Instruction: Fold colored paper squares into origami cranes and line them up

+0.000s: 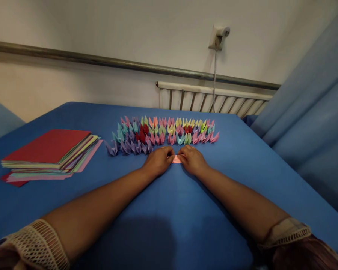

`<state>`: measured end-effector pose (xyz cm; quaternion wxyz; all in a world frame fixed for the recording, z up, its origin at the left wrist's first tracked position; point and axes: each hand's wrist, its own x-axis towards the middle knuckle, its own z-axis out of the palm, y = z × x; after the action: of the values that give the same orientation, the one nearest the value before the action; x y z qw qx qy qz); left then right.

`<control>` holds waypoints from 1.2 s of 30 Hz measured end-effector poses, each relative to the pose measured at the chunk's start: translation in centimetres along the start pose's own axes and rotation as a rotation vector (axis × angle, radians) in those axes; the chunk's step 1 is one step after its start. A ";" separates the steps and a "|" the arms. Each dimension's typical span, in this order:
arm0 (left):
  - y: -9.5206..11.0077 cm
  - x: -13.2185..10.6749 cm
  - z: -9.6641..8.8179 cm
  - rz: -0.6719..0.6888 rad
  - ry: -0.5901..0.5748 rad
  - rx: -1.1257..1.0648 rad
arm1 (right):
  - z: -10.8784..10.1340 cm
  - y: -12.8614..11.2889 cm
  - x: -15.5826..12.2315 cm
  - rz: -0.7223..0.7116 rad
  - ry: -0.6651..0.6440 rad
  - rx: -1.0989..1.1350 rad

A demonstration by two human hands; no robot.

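A small folded piece of pink paper [176,159] lies between my hands at the middle of the blue table. My left hand [159,159] is closed on its left end, thumb and fingers pressed together. On the opposite end, my right hand [193,159] pinches the paper the same way. Both hands hide most of the folds, so only a short pink strip shows. Just beyond my hands stand rows of folded paper cranes [171,139] in purple, teal, red, pink, yellow and green.
At the left is a stack of coloured paper sheets [49,146], red on top. The blue table [174,225] reaches back to a wall with a metal rail [124,63] and a radiator [214,90]. A blue curtain [307,101] hangs at the right.
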<state>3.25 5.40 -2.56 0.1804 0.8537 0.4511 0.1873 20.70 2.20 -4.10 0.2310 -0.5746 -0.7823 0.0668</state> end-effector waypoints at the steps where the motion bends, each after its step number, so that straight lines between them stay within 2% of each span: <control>1: 0.1 0.0 0.0 0.001 0.004 0.002 | 0.0 0.0 0.0 0.007 0.008 0.001; 7: 0.4 -0.1 -0.1 0.040 0.021 0.047 | -0.3 -0.1 0.0 0.028 -0.030 -0.037; 13: 0.3 -0.1 -0.1 0.132 0.006 0.128 | -0.1 0.1 0.3 0.064 -0.068 0.057; 18: 0.5 -0.4 -0.4 0.196 0.000 0.115 | 0.0 0.0 0.1 0.023 -0.030 0.129; 23: 0.6 -0.6 -0.6 0.109 0.007 -0.065 | -0.1 0.2 0.0 -0.041 0.077 0.196; 25: 0.5 -0.6 -0.4 0.058 0.033 -0.199 | 0.2 0.4 0.2 0.006 0.201 0.305; 27: 0.3 -0.4 -0.2 -0.009 0.079 -0.352 | 0.6 0.5 0.4 0.108 0.346 0.506; 29: 0.2 -0.3 0.2 -0.084 0.136 -0.511 | 1.1 0.4 0.7 0.231 0.400 0.771; 32: 0.3 -0.1 0.6 -0.158 0.196 -0.707 | 1.3 -0.2 0.8 0.308 0.240 1.086; 34: 0.5 -0.1 0.7 -0.176 0.201 -0.772 | 1.2 -0.7 0.7 0.297 0.135 1.158; 36: 0.6 -0.1 0.7 -0.187 0.186 -0.813 | 1.0 -1.1 0.5 0.300 0.114 1.179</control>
<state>3.97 4.93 -2.85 0.4772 0.6479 0.4305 0.4090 19.20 2.53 -4.46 0.5398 -0.4565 -0.5106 0.4895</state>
